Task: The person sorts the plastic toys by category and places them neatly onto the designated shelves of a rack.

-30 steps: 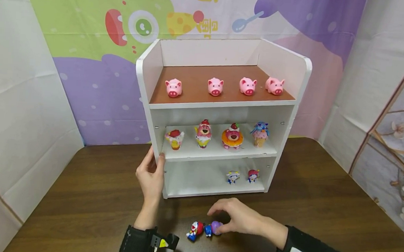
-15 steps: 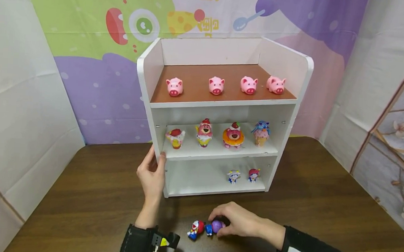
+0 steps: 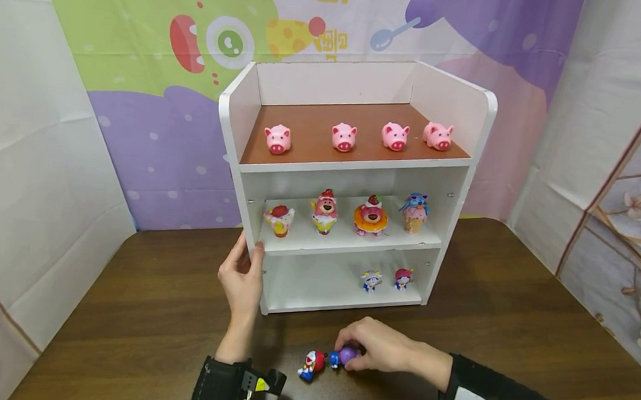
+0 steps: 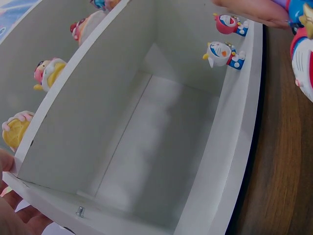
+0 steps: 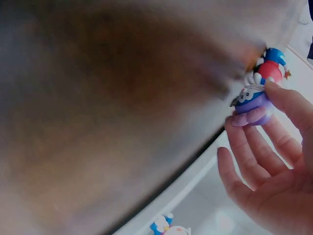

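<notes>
My left hand (image 3: 242, 286) grips the left side panel of a small white shelf unit (image 3: 350, 250), thumb in front and fingers behind. Low in front of the unit, my right hand (image 3: 382, 346) pinches a small figurine with a purple head covering (image 3: 348, 354) between thumb and fingers. In the right wrist view the purple figurine (image 5: 253, 104) has a round-eyed face and a blue body. To its left on the table lies a red-hooded figurine (image 3: 312, 366) with blue legs. On the bottom shelf stand a white-hooded figurine (image 3: 371, 280) and another red-hooded one (image 3: 403, 279).
Several pink toy pigs (image 3: 344, 138) line the brown top shelf. The middle shelf bears a sundae-like figure (image 3: 280, 221), two pink bear figures (image 3: 371, 218) and a blue-topped ice cream cone figure (image 3: 415, 213). The brown table (image 3: 130, 311) has curtains behind and at its sides.
My right hand's thumb and fingers have come together on the purple-headed figurine, which has shifted slightly right, away from the red-hooded one. The left hand stays on the shelf panel.
</notes>
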Available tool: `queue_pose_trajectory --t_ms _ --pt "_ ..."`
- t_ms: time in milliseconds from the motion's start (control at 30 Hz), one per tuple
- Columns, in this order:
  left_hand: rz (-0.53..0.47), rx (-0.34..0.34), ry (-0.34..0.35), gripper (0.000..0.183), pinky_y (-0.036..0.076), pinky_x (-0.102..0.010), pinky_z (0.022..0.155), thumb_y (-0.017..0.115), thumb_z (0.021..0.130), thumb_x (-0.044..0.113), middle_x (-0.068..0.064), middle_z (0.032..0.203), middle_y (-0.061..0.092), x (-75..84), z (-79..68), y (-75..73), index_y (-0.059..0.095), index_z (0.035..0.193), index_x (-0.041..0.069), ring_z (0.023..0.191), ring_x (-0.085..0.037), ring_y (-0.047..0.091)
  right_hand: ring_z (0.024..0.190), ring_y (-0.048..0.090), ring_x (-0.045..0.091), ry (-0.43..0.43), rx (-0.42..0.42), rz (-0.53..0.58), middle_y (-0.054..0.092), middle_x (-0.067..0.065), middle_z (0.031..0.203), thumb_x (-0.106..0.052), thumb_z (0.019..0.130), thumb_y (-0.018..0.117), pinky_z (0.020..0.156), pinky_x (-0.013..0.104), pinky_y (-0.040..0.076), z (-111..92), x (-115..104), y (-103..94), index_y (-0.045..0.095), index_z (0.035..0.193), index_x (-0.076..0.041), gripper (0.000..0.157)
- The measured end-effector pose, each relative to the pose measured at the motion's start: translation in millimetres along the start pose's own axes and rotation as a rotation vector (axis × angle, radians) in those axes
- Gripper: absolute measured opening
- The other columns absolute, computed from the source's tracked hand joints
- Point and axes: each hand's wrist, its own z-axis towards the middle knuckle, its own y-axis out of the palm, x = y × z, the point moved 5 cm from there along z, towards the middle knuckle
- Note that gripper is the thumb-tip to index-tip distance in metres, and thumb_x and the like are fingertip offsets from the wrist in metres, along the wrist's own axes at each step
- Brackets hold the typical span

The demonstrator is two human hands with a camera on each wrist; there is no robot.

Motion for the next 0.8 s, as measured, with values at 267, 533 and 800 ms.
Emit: queue_pose_trajectory --t_ms 267,533,800 --pt "0.0 0.012 0.015 0.035 0.049 -0.013 0.072 0.057 0.08 0.0 -0.026 0.111 0.059 -14.0 0.1 -0.9 0.057 0.116 0.0 0.092 -0.026 0.057 0.061 0.046 -0.002 0.045 -0.093 -0.141 0.061 -0.009 0.072 -0.014 0.068 0.071 0.053 0.013 0.041 5 -4 -12.1 0.065 0.08 -0.012 0.014" --pt "0.009 0.007 0.015 0.036 0.049 -0.013 0.071 0.057 0.081 -0.001 -0.026 0.111 0.058 -13.2 0.3 -1.3 0.056 0.116 -0.001 0.092 -0.025 0.057 0.052 0.042 0.0 0.094 -0.179 -0.371 0.054 -0.011 0.059 -0.013 0.059 0.077 0.046 0.017 0.037 11 -16 -23.2 0.06 0.065 -0.015 0.017" --pt "0.007 -0.016 0.02 0.036 0.048 -0.012 0.07 0.055 0.079 -0.006 -0.034 0.11 0.055 9.6 -0.6 0.8 0.053 0.115 -0.01 0.092 -0.034 0.055 0.05 0.043 0.006 0.182 -0.305 -0.517 0.056 -0.009 0.056 -0.016 0.055 0.081 0.045 0.023 0.042 16 -23 -20.8 0.057 0.053 -0.015 0.024"
